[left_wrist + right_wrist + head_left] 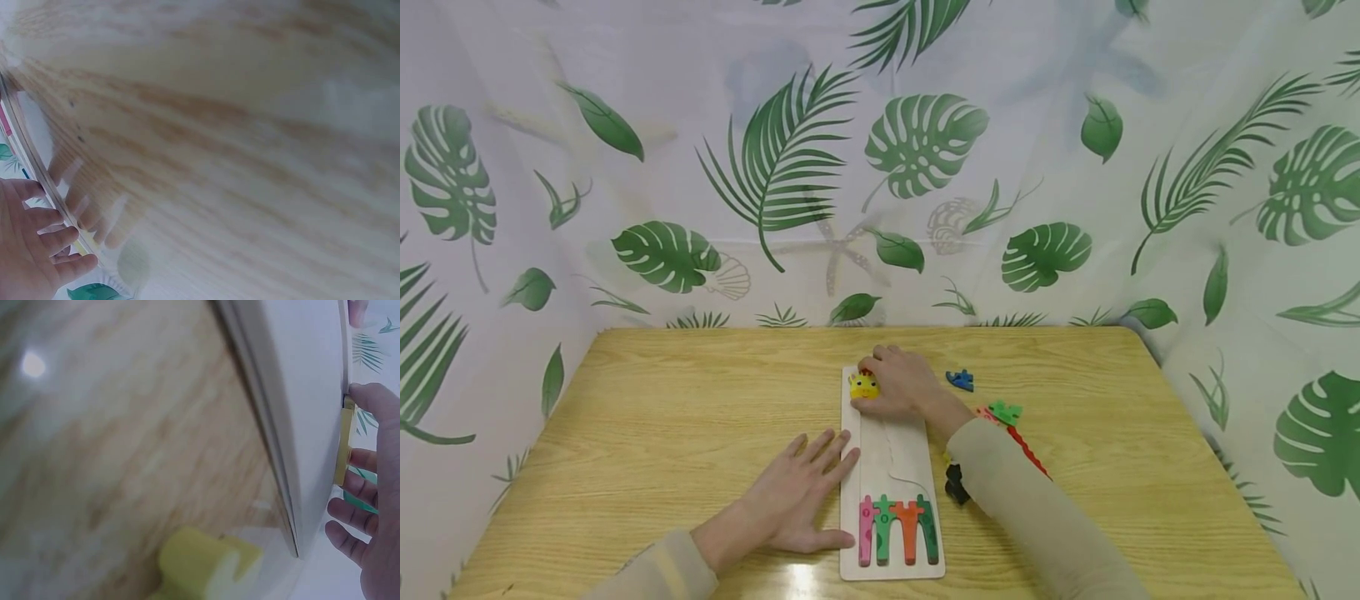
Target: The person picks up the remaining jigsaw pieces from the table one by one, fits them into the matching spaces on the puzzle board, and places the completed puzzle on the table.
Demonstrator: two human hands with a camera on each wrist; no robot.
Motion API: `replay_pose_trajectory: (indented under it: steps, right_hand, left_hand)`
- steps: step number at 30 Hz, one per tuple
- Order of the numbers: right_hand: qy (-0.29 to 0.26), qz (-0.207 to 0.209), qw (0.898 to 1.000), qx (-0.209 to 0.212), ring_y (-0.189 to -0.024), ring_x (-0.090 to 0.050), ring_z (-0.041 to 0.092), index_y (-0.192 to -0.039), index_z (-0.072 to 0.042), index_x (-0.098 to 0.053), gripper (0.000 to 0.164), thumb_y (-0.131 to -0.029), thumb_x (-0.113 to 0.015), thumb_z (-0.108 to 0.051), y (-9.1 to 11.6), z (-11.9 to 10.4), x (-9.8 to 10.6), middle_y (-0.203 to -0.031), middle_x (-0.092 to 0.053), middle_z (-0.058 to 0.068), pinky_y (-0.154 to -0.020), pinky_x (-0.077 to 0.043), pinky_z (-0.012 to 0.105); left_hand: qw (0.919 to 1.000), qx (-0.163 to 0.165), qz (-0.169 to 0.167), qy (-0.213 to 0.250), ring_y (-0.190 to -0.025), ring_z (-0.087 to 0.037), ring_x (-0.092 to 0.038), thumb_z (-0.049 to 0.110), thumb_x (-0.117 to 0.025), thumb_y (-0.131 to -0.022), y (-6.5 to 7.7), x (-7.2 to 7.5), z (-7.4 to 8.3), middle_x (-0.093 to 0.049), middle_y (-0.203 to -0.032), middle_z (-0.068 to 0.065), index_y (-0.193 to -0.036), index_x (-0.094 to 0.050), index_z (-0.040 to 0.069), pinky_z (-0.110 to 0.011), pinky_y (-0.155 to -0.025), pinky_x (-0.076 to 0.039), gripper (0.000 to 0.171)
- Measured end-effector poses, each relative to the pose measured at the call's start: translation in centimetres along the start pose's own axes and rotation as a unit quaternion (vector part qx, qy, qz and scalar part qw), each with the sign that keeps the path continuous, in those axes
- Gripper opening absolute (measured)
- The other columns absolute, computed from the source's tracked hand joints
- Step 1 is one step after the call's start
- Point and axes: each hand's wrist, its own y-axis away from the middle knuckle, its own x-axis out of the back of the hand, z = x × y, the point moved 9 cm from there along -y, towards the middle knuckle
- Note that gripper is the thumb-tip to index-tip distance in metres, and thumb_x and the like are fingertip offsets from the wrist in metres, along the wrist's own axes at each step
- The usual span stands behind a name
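Note:
A long white puzzle board (891,446) lies lengthwise on the table. At its far end my right hand (901,385) pinches a yellow puzzle piece with a giraffe-like face (864,387) between thumb and fingers. The right wrist view shows this yellow piece edge-on (344,447), low against the board, the other fingers loosely bent. My left hand (793,492) is spread at the board's left side, fingertips and thumb over its edge. Pink (866,533), green (883,537), orange (909,533) and dark green (929,533) leg-shaped pieces sit at the near end.
Right of the board lie a blue piece (960,381), a green piece (1004,412), a long red piece (1028,451) and a black piece (956,485), some partly under my right sleeve. A yellow piece (197,562) shows close up in the right wrist view. A leaf-patterned curtain (820,283) borders the table.

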Motion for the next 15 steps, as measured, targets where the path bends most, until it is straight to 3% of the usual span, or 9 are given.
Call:
replay_pose_trajectory:
  steps: [8,15]
  right_hand:
    - [0.001,-0.007,1.0,0.004,-0.117,-0.064,0.025,-0.139,-0.022,-0.066,0.066,-0.093,-0.064,-0.069,-0.08,-0.02,-0.14,-0.133,-0.066,0.007,-0.099,-0.059,0.045]
    - [0.003,-0.003,1.0,0.012,-0.108,-0.064,0.022,-0.136,-0.023,-0.067,0.064,-0.093,-0.065,-0.069,-0.05,-0.12,0.01,-0.125,-0.067,0.005,-0.091,-0.059,0.042]
  left_hand:
    - [1.0,0.004,-0.005,-0.007,-0.163,-0.033,-0.03,0.092,-0.036,-0.089,-0.04,-0.15,-0.03,-0.023,-0.178,-0.011,-0.169,-0.026,0.018,-0.057,-0.129,-0.034,0.109]
    - [1.0,0.001,0.0,-0.003,-0.162,-0.034,-0.031,0.091,-0.038,-0.089,0.0,-0.02,-0.03,-0.025,-0.177,-0.012,-0.168,-0.028,0.017,-0.058,-0.128,-0.035,0.109]
